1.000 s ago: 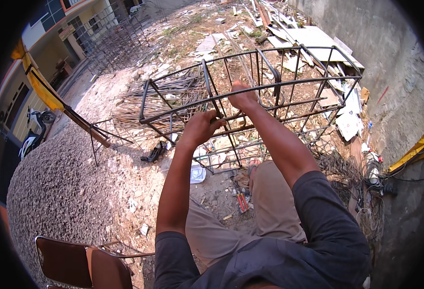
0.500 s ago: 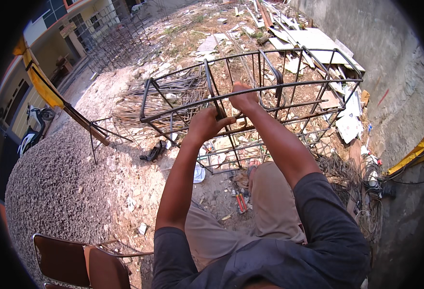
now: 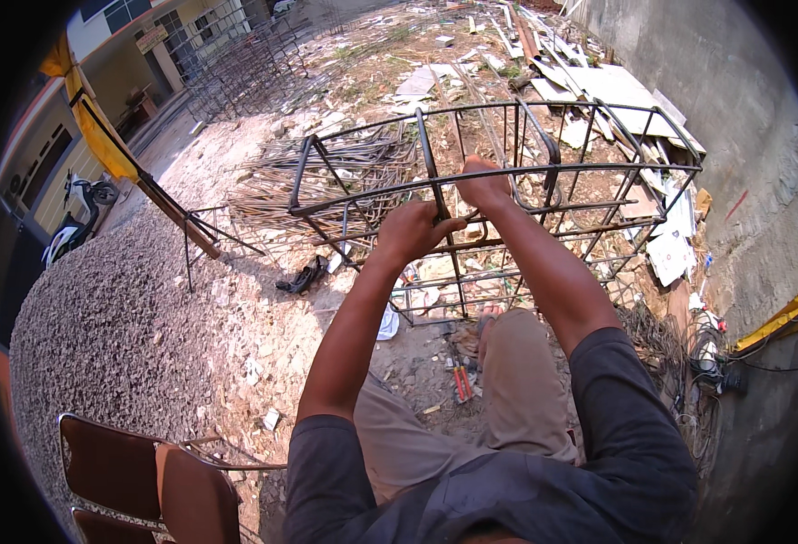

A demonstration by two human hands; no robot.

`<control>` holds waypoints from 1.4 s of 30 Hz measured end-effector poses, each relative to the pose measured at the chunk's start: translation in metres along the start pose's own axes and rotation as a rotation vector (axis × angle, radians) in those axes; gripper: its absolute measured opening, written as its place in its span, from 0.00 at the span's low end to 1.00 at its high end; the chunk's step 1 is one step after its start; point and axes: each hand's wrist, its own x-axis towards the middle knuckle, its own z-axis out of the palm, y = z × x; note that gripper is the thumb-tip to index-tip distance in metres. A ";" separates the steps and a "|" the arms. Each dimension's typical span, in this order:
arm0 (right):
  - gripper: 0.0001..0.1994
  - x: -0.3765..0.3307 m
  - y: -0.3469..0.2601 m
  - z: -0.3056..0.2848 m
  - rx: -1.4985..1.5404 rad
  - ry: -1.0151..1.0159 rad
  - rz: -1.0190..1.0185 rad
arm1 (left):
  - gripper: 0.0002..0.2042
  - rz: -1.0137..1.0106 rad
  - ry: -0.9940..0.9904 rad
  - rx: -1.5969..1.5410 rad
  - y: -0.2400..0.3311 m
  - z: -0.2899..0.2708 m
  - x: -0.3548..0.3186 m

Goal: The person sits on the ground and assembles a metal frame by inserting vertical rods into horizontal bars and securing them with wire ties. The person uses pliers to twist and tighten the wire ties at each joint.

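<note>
A rebar cage point(image 3: 589, 167) of dark steel rods and bent square stirrups stands lengthwise in front of me, running left to right. My left hand point(image 3: 414, 230) is closed round an upright stirrup on its near side, thumb pointing right. Just right of it and slightly farther off, my right hand point(image 3: 484, 189) is a fist at the long upper near rod; its fingertips are hidden. Below the hands a bent rod end shows inside the cage. Pliers with red handles point(image 3: 462, 383) lie on the ground by my foot.
A gravel heap point(image 3: 109, 331) rises at left, with a brown folding chair point(image 3: 113, 467) nearer me. Loose rods point(image 3: 326, 181) lie behind the cage. A concrete wall point(image 3: 753, 172) bounds the right, beside white boards point(image 3: 621, 95) and tangled wire point(image 3: 648, 340). A dark shoe point(image 3: 302, 275) lies left.
The whole scene has shifted a little right and down in the picture as my head turned. Both hands keep the same places on the cage.
</note>
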 end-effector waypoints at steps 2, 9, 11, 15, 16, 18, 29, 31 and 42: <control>0.16 0.000 0.000 0.000 -0.009 -0.008 0.003 | 0.33 -0.006 0.011 0.012 0.002 -0.003 -0.001; 0.19 0.001 0.002 -0.002 0.014 -0.022 0.016 | 0.32 -0.005 0.003 -0.046 0.006 -0.005 0.000; 0.19 0.001 0.003 -0.001 0.005 0.000 -0.025 | 0.30 -0.035 -0.029 -0.025 0.003 -0.004 -0.001; 0.15 0.001 0.010 -0.004 -0.092 0.106 -0.108 | 0.26 -0.029 -0.054 -0.022 0.002 -0.001 0.003; 0.14 0.000 0.013 -0.009 -0.111 0.147 -0.130 | 0.26 -0.010 -0.044 -0.044 0.004 0.000 0.005; 0.12 -0.016 0.007 -0.021 -0.150 0.215 -0.217 | 0.28 -0.003 -0.042 -0.067 0.000 -0.002 0.003; 0.15 -0.141 0.081 0.035 1.197 -0.028 -0.086 | 0.34 0.040 -0.038 -0.072 -0.003 0.006 0.005; 0.11 -0.134 0.082 0.049 1.518 -0.256 0.161 | 0.34 0.023 -0.058 -0.070 -0.011 0.006 0.008; 0.16 -0.097 0.059 0.070 1.789 -0.258 0.164 | 0.19 0.017 -0.082 -0.059 -0.004 -0.004 0.006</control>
